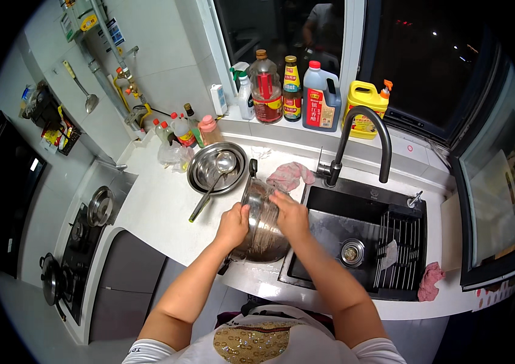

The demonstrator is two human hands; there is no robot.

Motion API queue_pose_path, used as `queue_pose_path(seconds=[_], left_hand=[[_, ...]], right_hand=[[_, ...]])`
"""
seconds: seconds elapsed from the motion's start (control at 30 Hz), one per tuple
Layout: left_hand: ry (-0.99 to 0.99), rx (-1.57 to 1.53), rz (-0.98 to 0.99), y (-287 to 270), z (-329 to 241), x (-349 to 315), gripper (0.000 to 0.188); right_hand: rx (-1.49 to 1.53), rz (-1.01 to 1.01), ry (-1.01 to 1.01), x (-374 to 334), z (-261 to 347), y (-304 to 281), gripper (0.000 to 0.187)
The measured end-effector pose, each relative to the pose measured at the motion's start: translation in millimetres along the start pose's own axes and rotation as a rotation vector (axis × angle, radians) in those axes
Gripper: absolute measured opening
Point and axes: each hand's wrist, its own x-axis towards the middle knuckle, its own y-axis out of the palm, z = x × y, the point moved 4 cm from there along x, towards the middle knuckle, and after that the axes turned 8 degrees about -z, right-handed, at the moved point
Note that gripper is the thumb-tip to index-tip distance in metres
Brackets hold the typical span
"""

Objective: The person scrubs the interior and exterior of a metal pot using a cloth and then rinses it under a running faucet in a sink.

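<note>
A shiny steel pot with dark side handles leans tilted at the counter's edge, left of the sink. My left hand is closed on its left side, thumb uppermost. Against the pot's right part lies my right hand, its fingers bent together; whether a small thing is in them is hidden. Pale streaks run down the metal between the hands. Just behind the pot is a crumpled pink cloth. To its left, a steel ladle rests in nested steel bowls.
The black sink with a drying rack lies to the right, under a dark tap. Bottles line the window sill. At far left is a stove with a black pan. Another pink cloth lies at the sink's right.
</note>
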Motion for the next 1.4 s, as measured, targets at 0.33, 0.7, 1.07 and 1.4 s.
queue_pose_path(seconds=[0.33, 0.7, 1.07, 1.4], left_hand=[[0.018, -0.04, 0.004, -1.9, -0.9, -11.7, 0.033], [0.075, -0.027, 0.116, -7.3, 0.6, -21.8, 0.029], [0.043, -0.054, 0.111, -13.5, 7.6, -22.3, 0.029], [0.114, -0.021, 0.12, -15.4, 4.3, -34.3, 0.031]], right_hand=[[-0.079, 0.105, -0.126, -4.8, 21.3, 5.4, 0.03], [0.011, 0.003, -0.234, -32.9, 40.3, -0.9, 0.029], [-0.06, 0.003, -0.274, -49.4, 48.1, -5.2, 0.029], [-0.04, -0.119, -0.011, -46.4, 0.5, -25.9, 0.027]])
